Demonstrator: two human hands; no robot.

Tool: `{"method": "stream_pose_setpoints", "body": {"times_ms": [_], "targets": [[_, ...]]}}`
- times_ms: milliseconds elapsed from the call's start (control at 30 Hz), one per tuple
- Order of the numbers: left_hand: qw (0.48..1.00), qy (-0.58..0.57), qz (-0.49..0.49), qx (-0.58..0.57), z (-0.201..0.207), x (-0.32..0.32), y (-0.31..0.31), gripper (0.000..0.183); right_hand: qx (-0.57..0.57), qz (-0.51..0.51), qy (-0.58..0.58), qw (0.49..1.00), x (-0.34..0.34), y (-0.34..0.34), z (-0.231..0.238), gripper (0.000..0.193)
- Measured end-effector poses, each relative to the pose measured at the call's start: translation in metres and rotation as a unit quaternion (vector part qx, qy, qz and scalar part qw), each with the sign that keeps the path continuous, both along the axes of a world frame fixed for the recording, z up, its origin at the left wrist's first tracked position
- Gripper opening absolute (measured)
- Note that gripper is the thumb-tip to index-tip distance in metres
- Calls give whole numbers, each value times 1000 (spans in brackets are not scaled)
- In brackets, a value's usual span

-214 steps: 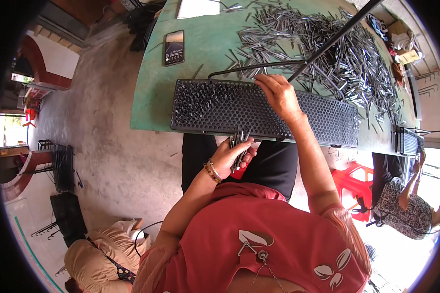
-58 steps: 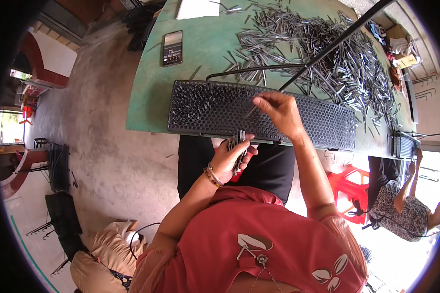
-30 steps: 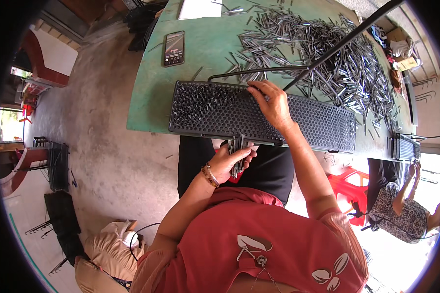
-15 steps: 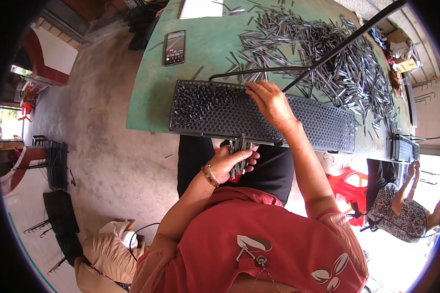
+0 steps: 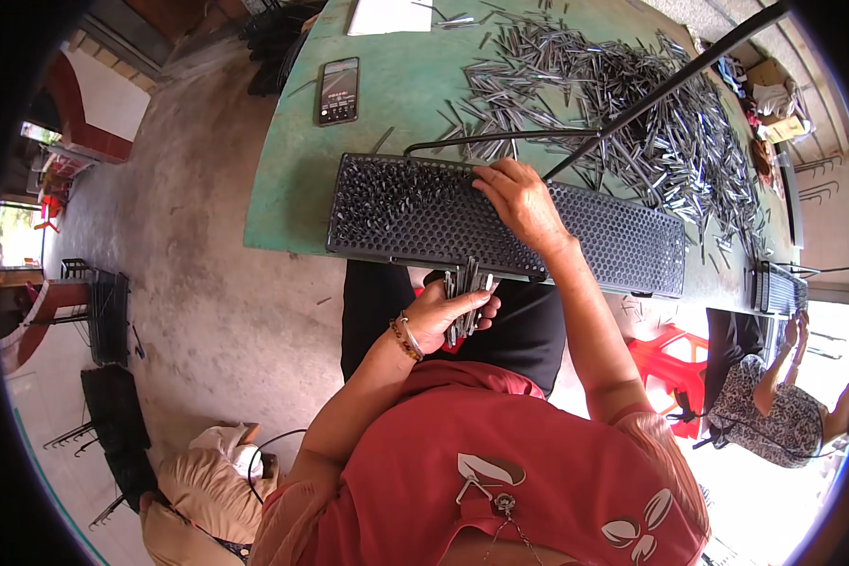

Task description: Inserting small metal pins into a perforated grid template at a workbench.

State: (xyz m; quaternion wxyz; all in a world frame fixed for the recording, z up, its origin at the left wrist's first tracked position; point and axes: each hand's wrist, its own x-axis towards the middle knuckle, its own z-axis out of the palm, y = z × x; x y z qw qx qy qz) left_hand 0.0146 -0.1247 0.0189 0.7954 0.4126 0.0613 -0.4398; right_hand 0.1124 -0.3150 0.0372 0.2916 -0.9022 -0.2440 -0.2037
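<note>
Left hand point(image 5: 437, 315) clasps rods point(image 5: 461, 282); right hand point(image 5: 525, 206) half-curled, contents hidden from me. Rack point(image 5: 623, 236): filled toward nine o'clock, unfilled toward three.

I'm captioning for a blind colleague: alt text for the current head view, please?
A person's left hand grips a bundle of slim dark rods; the right hand is over a black perforated rack, rod-filled toward the left. Beyond, a rod heap and smartphone lie on a green table.
</note>
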Motion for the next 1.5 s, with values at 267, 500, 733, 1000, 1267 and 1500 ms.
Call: {"method": "stream_pose_setpoints", "body": {"times_ms": [267,500,733,1000,1267,1500], "targets": [[999,40,-12,6,5,0,-1,22,-61,-15,3,998,3,9,7,25],[1000,13,5,4,4,0,1,24,3,-43,16,999,-8,7,6,24],[996,-31,82,16,18,7,2,24,167,34,305,937,-53,6,22,26],[996,-76,2,36,23,7,1,28,343,-15,474,811,-57,8,20,23],[998,-37,28,32,5,6,4,27,349,-129,248,894,-28,14,18,20],[999,12,27,42,2,4,4,22,208,-85,73,972,-3,20,4,14]]}}
